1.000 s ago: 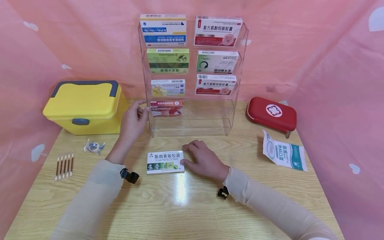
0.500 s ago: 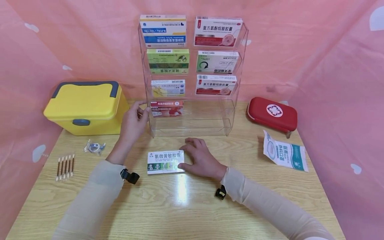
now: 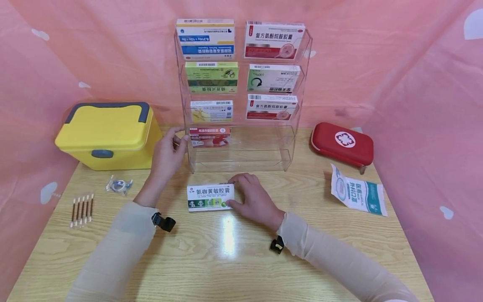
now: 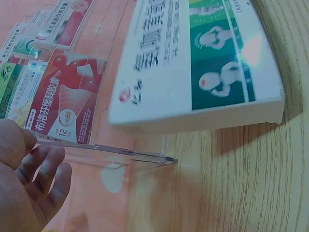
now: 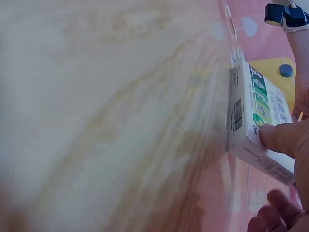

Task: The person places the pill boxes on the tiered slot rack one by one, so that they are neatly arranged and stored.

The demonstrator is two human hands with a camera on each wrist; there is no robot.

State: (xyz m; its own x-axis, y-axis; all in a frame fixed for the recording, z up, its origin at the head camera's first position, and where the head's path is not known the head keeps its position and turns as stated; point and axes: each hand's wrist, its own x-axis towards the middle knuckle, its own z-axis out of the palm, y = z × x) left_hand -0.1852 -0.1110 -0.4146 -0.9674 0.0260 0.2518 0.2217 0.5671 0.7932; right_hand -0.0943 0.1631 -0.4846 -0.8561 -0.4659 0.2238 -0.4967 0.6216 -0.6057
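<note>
A white medicine box (image 3: 210, 197) with a green picture strip is tilted up in front of the rack, its face toward me. My right hand (image 3: 258, 201) pinches its right end, with the thumb (image 5: 280, 137) on the printed face and the other fingers behind. A gap and a shadow show beneath the box in the left wrist view. My left hand (image 3: 168, 153) holds the left side edge of the clear acrylic rack (image 3: 260, 156), thumb and fingers on either side of the panel. Beside that hand, a red medicine box (image 3: 209, 137) stands in a lower tier.
Several medicine boxes fill the upper tiers, including a green one (image 3: 212, 77). A yellow case (image 3: 109, 130) stands left, near a small bagged item (image 3: 118, 184) and cotton swabs (image 3: 81, 210). A red first-aid pouch (image 3: 342, 144) and a mask packet (image 3: 358, 191) lie right.
My right hand has taken hold of the white box and raised and tilted it slightly toward the rack. The left hand has stayed at the rack's side.
</note>
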